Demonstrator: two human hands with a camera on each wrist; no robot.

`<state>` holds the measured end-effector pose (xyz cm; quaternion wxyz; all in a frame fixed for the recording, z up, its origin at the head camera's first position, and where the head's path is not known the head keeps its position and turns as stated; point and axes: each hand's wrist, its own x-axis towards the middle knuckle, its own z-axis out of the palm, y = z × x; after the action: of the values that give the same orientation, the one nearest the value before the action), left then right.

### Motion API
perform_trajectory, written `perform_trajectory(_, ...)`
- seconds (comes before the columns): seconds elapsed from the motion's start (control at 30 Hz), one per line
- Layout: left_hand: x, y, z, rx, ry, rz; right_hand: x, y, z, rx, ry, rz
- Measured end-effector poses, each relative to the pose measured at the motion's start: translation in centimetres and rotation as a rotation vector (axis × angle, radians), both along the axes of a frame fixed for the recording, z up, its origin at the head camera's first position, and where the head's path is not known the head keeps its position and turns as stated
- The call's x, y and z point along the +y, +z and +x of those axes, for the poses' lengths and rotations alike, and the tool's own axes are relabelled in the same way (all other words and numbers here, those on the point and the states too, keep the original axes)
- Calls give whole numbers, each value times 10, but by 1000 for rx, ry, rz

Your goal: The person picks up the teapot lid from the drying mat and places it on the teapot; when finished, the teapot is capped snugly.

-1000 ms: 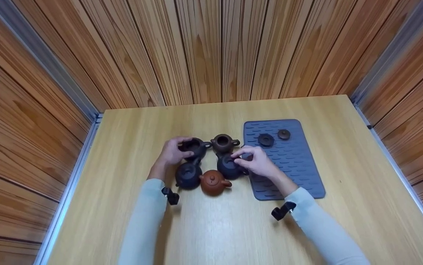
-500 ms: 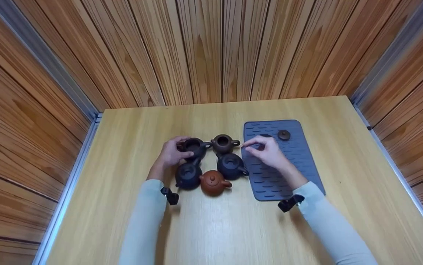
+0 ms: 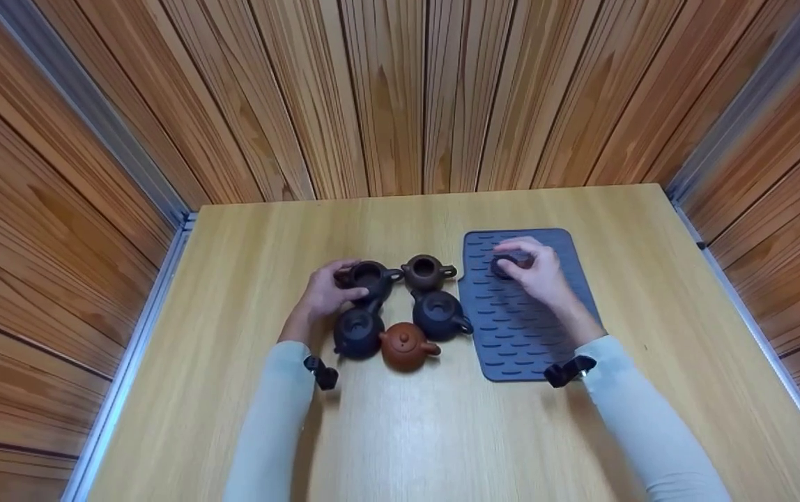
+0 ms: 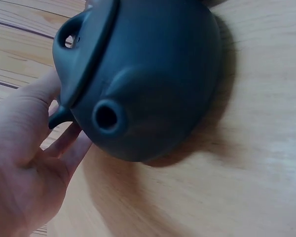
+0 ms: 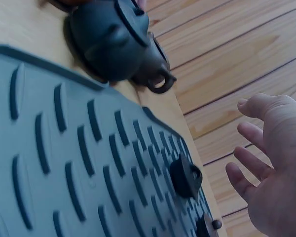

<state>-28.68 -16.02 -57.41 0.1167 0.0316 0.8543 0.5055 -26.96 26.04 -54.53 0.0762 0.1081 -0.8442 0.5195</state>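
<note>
Fingers of the left hand [image 3: 323, 291] curl round a lidless black pot [image 3: 374, 284], among a brown pot [image 3: 428, 280], a red pot [image 3: 405, 348] and two other black pots [image 3: 436, 318] on the counter [image 3: 400, 432]. The right hand [image 3: 541, 273] — fingers loosely parted — hangs just beside a black lid [image 5: 183, 177] on the grey mat [image 3: 511, 335]; a second lid [image 5: 204, 226] lies near it.

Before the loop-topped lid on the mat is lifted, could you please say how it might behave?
The lid, matte and clay-like, is probably stiff and brittle. Its raised loop should ease pinching; its round edge might roll if tipped.
</note>
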Motion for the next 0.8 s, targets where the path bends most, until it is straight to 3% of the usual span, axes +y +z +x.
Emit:
perform_trajectory(0.27, -3, 4, 0, -51, -41, -20, 14, -14, -3, -46, -50, 35)
perform_trajectory(0.5, -9, 2, -1, 1, -104, -77, 19, -32, -3, -78, -107, 38)
perform_trajectory(0.8, -9, 0, -1, -7, -72, -46, 21, -49, -5, -114, -142, -12)
